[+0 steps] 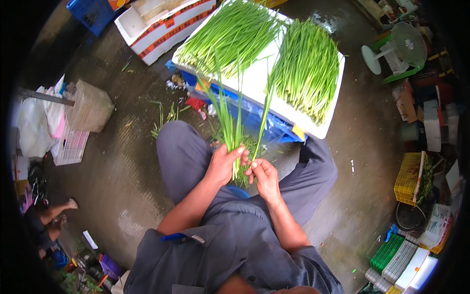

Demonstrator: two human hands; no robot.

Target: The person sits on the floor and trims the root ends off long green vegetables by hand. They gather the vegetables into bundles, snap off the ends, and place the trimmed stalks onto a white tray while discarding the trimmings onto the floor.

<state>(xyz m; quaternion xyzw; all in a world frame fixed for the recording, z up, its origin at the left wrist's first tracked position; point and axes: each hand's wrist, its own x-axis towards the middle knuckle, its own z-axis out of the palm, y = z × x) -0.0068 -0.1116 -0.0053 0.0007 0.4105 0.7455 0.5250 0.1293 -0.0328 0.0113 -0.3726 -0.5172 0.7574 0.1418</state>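
My left hand (224, 161) grips a small bunch of garlic chives (229, 132), pale ends down and green tips up. Close beside it, my right hand (265, 177) pinches a single thin strand of chive (261, 126) near its pale lower end. Before me a white foam board (261, 77) rests on a blue crate (282, 128). Two piles lie on it: a spread-out left pile of chives (231, 36) and a right pile of chives (308, 70). Loose green trimmings (244, 180) lie below my hands, between my knees.
A white foam box (165, 33) with orange tape stands beyond the board at left. A foam block (90, 106) and white basket (71, 143) sit further left, near another person's legs (55, 217). At right are a fan (407, 44), a yellow crate (407, 178) and a green crate (387, 253).
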